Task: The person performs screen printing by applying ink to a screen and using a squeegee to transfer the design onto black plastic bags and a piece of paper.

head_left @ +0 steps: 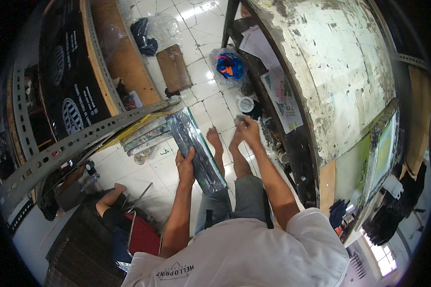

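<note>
My left hand [186,165] grips the long side of a long, narrow dark panel [191,148], thumb on top of its face. The panel's surface is shiny and smeared, with pale reflections and a greenish edge. It is held tilted in front of my body, its far end near the metal rack. To the right and apart from the panel, my right hand [249,130] is raised with its fingers pinched together. A small greyish thing shows at the fingertips, too blurred to name.
A perforated metal rack [96,125] runs along the left. At right stands a worn, paint-stained table [335,62]. On the tiled floor lie a brown board [174,68], a plastic bag of blue cloth [230,65] and a white tub [245,104]. Another person sits on a red chair [143,234].
</note>
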`<state>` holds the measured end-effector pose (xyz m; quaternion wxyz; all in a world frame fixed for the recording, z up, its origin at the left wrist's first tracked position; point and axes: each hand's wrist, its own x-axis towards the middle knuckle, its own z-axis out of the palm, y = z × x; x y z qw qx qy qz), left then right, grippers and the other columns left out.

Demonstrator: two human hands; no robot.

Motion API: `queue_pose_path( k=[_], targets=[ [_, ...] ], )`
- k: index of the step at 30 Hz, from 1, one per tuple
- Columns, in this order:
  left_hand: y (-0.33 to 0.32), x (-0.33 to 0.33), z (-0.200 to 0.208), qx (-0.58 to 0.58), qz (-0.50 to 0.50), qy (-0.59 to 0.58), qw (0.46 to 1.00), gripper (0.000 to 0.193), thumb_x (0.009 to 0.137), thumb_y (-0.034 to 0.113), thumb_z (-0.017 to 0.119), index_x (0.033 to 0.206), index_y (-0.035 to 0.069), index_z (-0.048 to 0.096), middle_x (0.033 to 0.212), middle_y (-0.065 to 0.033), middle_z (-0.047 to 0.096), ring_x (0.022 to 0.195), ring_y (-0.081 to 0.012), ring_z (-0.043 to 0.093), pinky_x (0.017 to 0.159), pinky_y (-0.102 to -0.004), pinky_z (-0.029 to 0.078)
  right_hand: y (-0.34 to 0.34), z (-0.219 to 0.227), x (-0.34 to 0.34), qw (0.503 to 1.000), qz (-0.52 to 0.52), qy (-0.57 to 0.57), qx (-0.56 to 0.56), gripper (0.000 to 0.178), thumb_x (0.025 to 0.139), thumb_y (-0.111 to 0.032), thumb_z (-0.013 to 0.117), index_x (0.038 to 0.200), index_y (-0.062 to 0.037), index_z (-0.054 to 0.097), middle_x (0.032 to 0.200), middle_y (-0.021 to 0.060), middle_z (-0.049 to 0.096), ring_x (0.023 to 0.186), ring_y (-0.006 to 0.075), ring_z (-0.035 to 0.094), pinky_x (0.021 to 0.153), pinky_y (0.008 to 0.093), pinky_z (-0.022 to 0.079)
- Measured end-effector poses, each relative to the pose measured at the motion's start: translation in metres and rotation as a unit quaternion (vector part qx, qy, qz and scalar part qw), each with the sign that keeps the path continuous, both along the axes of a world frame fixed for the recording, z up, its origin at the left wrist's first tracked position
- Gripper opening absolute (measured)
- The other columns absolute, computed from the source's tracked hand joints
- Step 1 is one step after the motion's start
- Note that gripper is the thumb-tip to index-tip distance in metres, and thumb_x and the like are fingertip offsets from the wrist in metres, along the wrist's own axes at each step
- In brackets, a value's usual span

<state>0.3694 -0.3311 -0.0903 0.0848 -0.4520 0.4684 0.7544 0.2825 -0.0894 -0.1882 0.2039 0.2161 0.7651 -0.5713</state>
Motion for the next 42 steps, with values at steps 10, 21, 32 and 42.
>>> queue_pose_path(
  k=[10,21,32,42],
  targets=[
    [0.091,0.019,-0.079,-0.023,-0.015,-0.088,0.996,0.023,0.099,0.018,0.065,0.11,0.005,0.051,0.093,-0.0064,0.064,0.076,-0.0197,0.06,0.07,-0.0378,0.051,-0.041,0.093,0.136,0.925,0.339,0.059,0.161,0.08,0.069,-0.01,0.079,0.141,0.0037,0.047,0.131,0.0211,0.048,0.124,0.0396,0.048,0.1,0.0465,0.043],
    [0.12,0.065,-0.104,-0.082,-0.34,-0.117,0.93,0.057,0.093,0.052,0.068,0.124,0.004,0.064,0.1,-0.0158,0.073,0.095,-0.0263,0.069,0.082,-0.038,0.053,-0.024,-0.002,0.215,0.949,0.147,0.052,0.275,0.074,0.079,-0.007,0.07,0.147,0.0031,0.043,0.115,0.0209,0.052,0.103,0.0374,0.052,0.087,0.0471,0.045],
    [0.045,0.267,-0.225,-0.31,-0.653,-0.221,0.655,0.089,0.079,0.035,0.077,0.155,0.013,0.036,0.159,-0.0194,0.036,0.145,-0.0447,0.034,0.11,-0.0602,0.038,0.112,-0.201,0.276,0.845,0.074,-0.042,0.528,0.087,0.065,0.004,0.061,0.145,0.0187,0.029,0.119,0.0344,0.042,0.113,0.0499,0.045,0.105,0.0568,0.034],
    [0.031,0.273,-0.241,-0.266,-0.599,-0.18,0.734,0.092,0.071,0.014,0.078,0.154,0.016,0.039,0.157,-0.0226,0.038,0.142,-0.0489,0.038,0.113,-0.0529,0.039,0.259,-0.338,0.243,0.7,0.135,-0.189,0.675,0.078,0.081,-0.027,0.067,0.145,0.0084,0.039,0.148,0.037,0.034,0.14,0.054,0.032,0.116,0.0606,0.03]
  ],
)
